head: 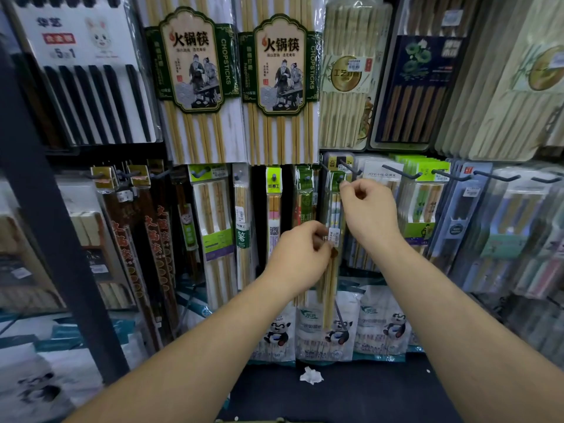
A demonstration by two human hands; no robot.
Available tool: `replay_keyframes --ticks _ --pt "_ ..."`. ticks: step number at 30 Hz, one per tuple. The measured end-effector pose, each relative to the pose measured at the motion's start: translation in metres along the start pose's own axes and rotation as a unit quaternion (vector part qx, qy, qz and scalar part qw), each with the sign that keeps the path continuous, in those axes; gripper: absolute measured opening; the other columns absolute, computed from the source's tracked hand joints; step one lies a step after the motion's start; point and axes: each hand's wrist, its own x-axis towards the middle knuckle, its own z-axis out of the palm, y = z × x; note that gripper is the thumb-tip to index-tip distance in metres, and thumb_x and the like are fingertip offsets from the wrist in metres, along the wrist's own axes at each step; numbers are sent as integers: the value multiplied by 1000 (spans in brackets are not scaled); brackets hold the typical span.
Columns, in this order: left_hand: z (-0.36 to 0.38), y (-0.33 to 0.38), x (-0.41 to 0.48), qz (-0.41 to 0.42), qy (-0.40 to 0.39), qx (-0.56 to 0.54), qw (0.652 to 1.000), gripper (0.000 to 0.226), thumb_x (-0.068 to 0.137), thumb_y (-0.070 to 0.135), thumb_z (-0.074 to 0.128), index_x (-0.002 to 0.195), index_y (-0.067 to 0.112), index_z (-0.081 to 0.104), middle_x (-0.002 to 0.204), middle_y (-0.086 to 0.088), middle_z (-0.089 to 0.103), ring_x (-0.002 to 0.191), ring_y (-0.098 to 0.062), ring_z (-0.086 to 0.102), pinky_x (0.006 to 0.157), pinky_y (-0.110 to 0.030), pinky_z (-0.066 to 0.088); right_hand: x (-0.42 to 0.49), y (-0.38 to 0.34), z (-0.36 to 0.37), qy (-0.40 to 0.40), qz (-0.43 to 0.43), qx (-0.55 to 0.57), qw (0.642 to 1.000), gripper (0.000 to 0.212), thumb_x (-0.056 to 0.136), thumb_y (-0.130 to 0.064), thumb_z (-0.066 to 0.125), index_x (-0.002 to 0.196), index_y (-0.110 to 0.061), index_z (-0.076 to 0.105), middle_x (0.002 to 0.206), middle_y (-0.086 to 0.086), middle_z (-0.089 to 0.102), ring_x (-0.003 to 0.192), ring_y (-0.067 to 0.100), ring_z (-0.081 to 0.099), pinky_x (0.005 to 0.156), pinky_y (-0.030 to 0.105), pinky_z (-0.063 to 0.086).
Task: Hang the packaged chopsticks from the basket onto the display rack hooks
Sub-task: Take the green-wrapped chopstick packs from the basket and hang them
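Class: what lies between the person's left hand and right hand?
The head view shows a narrow chopsticks pack there; the right hand pinches its top, the left hand grips its middle.

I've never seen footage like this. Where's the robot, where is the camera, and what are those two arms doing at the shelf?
There is no robot here. A person wears a wide-angle camera on the head, so you look forward and down along their own bare arms. This is the only view.

In front, rows of hooks carry many chopstick packs. The left hand grips the middle of one narrow pack. The right hand pinches its green top, up at a hook. The fingers hide whether the pack is already on that hook.

Above hang big packs marked CHOPSTICKS. Lower down are panda packs, and a crumpled white scrap lies on the dark surface below.
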Motion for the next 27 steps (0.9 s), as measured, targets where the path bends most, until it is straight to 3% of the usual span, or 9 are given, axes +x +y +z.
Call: replay_keyframes --ticks 7,11,14,16,18,20,21,24,27 --pt "-16 -6 -9 22 96 86 991 13 101 37 55 106 26 60 86 13 64 79 -8 63 74 -39 58 -16 7 -1 53 3 2 999 23 99 -34 59 80 -22 59 71 -7 59 61 -6 53 51 8 37" --pt "-20 -7 -12 7 112 72 991 31 103 47 48 121 23 55 99 11 64 91 -12 63 81 -39 57 -49 12 9 12 -23 75 997 17 102 -27 55 86 -27 61 72 -11 63 62 -3 55 54 11 43" --pt "-18 -8 -7 -30 89 3 996 44 105 48 47 140 22 49 108 16 57 98 -6 57 84 -27 46 -72 18 23 -81 -13 111 990 23 106 -31 46 118 -33 65 106 -18 70 99 -1 65 87 25 55" --pt "-17 -9 0 -53 71 -50 995 46 105 48 46 146 24 46 105 25 55 94 8 56 82 -12 40 -80 21 31 -119 36 171 977 36 109 -35 41 142 -31 54 139 -8 61 129 9 55 111 41 45" --pt "-16 -8 6 -67 60 -84 992 52 106 49 44 151 24 41 118 27 59 106 16 56 85 -3 37 -82 23 38 -132 75 217 964 42 110 -39 37 152 -34 42 154 -7 48 141 9 44 120 44 35" --pt "-14 -9 13 -78 55 -98 991 64 105 53 42 160 21 29 156 6 47 144 -7 41 111 -20 30 -79 25 45 -126 89 220 963 47 109 -42 35 156 -36 34 161 -12 36 147 7 34 123 43 29" --pt "-12 -8 16 -84 54 -98 990 68 105 55 40 162 21 24 164 1 36 152 -15 28 113 -25 23 -76 26 47 -125 95 218 963 49 109 -45 34 157 -38 30 163 -13 32 149 6 30 124 43 26" --pt "-7 -6 26 -101 55 -145 983 74 104 59 39 164 22 16 168 0 27 154 -18 23 104 -26 19 -61 27 53 -140 110 222 959 53 109 -49 30 160 -38 22 166 -13 24 151 8 25 125 44 23" --pt "-4 -4 35 -111 49 -241 963 72 106 58 38 165 28 9 171 2 21 155 -18 21 111 -29 19 -47 26 60 -162 107 221 956 55 108 -53 26 161 -37 19 167 -11 23 150 8 25 125 44 23"
